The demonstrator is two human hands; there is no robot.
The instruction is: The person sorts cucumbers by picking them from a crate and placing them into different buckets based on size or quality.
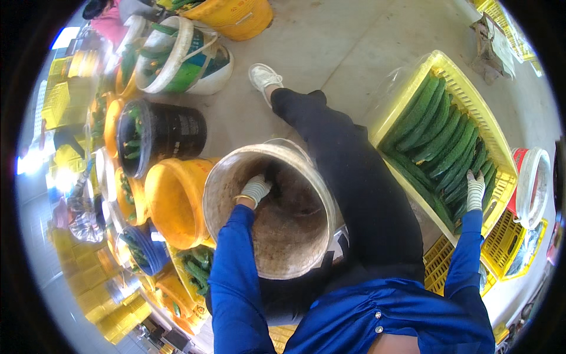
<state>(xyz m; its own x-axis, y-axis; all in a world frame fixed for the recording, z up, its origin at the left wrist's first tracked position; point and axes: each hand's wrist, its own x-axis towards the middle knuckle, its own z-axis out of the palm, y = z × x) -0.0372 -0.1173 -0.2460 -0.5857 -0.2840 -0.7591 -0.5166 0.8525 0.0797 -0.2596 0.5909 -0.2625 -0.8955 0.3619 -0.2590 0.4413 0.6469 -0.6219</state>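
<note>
My left hand (256, 189), in a striped glove, reaches inside a large dirty white plastic bucket (283, 248) tilted in front of me. It is beside a dark shape (275, 177) that I cannot make out, and its fingertips are hard to see. My right hand (476, 190), also gloved, rests on the cucumbers (451, 146) lined up in a yellow plastic crate (468, 95) on the right. Its bare fingertips touch cucumbers near the crate's right end; whether they grip one is unclear. Clear plastic film (389, 95) hangs over the crate's far left edge.
An orange bucket (177, 203), a black bucket (181, 130) and a white-green bucket (208, 66) stand left, several holding cucumbers. My leg (371, 177) lies between the white bucket and the crate. Yellow crates (499, 243) and a red-white bucket (530, 186) are at right. A person (108, 22) is upper left.
</note>
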